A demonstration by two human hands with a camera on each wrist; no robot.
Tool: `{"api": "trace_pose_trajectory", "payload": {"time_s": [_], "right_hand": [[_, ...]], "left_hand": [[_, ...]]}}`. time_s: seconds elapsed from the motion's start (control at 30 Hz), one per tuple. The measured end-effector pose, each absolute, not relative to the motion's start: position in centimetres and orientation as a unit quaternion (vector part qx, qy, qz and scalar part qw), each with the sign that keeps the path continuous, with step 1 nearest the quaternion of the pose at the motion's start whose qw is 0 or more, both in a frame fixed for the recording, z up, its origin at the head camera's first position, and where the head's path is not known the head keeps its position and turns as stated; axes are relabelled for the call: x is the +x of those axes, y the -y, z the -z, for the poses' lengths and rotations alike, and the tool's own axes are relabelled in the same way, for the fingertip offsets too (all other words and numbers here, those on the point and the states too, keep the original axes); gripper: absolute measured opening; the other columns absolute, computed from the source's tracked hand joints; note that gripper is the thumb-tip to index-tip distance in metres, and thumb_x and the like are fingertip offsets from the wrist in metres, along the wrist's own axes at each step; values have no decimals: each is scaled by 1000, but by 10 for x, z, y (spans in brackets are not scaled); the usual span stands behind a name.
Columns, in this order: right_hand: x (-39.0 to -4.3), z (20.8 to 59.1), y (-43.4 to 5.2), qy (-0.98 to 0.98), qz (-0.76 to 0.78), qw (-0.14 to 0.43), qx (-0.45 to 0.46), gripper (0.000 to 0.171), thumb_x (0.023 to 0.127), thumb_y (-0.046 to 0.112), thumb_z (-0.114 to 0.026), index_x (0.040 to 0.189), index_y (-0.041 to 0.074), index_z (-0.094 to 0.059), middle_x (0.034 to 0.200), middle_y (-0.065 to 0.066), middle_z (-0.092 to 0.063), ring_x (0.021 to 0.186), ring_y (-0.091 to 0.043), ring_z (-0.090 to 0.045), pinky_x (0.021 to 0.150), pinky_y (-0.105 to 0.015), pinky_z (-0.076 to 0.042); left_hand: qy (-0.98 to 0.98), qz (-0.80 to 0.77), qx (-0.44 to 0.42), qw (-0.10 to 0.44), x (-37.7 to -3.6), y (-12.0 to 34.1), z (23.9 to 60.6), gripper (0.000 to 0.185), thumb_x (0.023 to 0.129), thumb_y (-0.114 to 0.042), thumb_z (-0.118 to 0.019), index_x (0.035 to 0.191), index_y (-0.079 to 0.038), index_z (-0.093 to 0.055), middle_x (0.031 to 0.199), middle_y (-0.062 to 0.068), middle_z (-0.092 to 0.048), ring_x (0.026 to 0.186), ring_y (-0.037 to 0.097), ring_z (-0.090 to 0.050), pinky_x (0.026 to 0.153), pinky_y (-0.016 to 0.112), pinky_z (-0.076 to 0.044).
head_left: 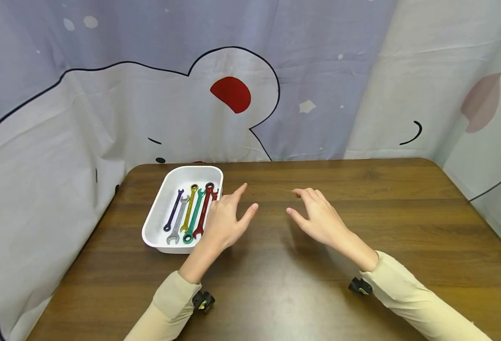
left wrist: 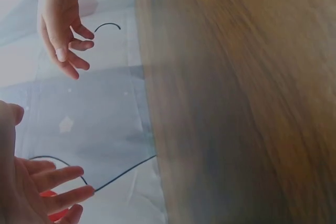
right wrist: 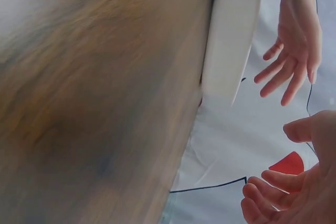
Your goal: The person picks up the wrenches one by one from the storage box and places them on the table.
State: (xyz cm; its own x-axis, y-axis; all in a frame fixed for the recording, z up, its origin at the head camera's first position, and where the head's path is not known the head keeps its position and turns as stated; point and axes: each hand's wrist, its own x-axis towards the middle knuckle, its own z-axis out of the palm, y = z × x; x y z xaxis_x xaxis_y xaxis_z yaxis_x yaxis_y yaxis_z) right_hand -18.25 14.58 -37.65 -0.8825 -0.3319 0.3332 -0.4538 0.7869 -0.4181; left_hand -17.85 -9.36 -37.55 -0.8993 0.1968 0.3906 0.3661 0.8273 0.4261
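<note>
A white tray (head_left: pixel 151 227) on the left of the table holds several combination wrenches: a purple wrench (head_left: pixel 174 210), a silver wrench (head_left: pixel 178 220), a yellow wrench (head_left: pixel 189 208), a green wrench (head_left: pixel 194 215) and a red wrench (head_left: pixel 203 213). Beside that last one, another red piece (head_left: pixel 215 194) is mostly hidden by my left hand (head_left: pixel 226 219). This hand hovers at the tray's right side, fingers extended and thumb apart, holding nothing. Opposite it, my right hand (head_left: pixel 320 218) is raised over the table's middle, fingers loosely bent, with nothing in it. A gap separates the two hands.
The brown wooden table (head_left: pixel 387 208) reaches back to a printed curtain (head_left: pixel 318 132) that hangs behind it and down the left side. In the right wrist view, the side of the white tray (right wrist: pixel 231 35) stands near the table's far edge.
</note>
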Motion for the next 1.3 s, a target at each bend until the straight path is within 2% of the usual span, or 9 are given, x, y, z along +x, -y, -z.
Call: {"api": "trace_pose_trajectory", "payload": {"time_s": [0.17,0.4,0.63,0.87,1.17,1.3], "right_hand": [[-186,376,-133,933,-266,118,211,47,92,33,-61,126,1,-54,117,-14,-61,111,-29,-53,95,-45,-43],[-191,375,-117,932,-283,98,205,43,92,33,-60,123,4,-57,116,-12,-61,102,-28,-56,89,-43,-46],[-195,372,-104,928,-296,100,202,35,90,30,-64,116,7,-60,111,-8,-63,92,-26,-61,81,-40,-49],[-199,371,-94,926,-310,90,195,33,90,30,-64,114,7,-62,109,-7,-64,89,-24,-64,81,-39,-50],[-204,369,-81,919,-328,99,198,32,89,29,-65,113,7,-64,105,-6,-64,76,-20,-59,72,-35,-46],[-205,367,-75,917,-333,99,196,31,89,28,-65,112,8,-64,104,-7,-65,73,-17,-57,70,-34,-45]], "left_hand": [[935,277,-142,169,-179,102,374,61,95,-47,-50,143,-11,-44,125,8,-66,116,31,-59,99,51,-39],[934,276,-138,182,-179,113,372,56,94,-45,-53,138,-10,-52,127,11,-64,115,32,-59,97,51,-42],[930,292,-134,176,-180,122,371,49,94,-40,-56,133,-9,-57,128,13,-63,120,32,-56,102,48,-41],[931,299,-125,169,-180,129,370,48,92,-36,-58,131,-9,-58,128,11,-63,120,32,-56,102,47,-41],[925,304,-130,188,-182,137,371,43,89,-24,-58,127,-6,-61,124,13,-65,117,33,-57,101,46,-41],[925,305,-118,194,-183,140,370,43,88,-27,-59,126,-7,-62,121,14,-66,114,33,-58,98,47,-42]]}}
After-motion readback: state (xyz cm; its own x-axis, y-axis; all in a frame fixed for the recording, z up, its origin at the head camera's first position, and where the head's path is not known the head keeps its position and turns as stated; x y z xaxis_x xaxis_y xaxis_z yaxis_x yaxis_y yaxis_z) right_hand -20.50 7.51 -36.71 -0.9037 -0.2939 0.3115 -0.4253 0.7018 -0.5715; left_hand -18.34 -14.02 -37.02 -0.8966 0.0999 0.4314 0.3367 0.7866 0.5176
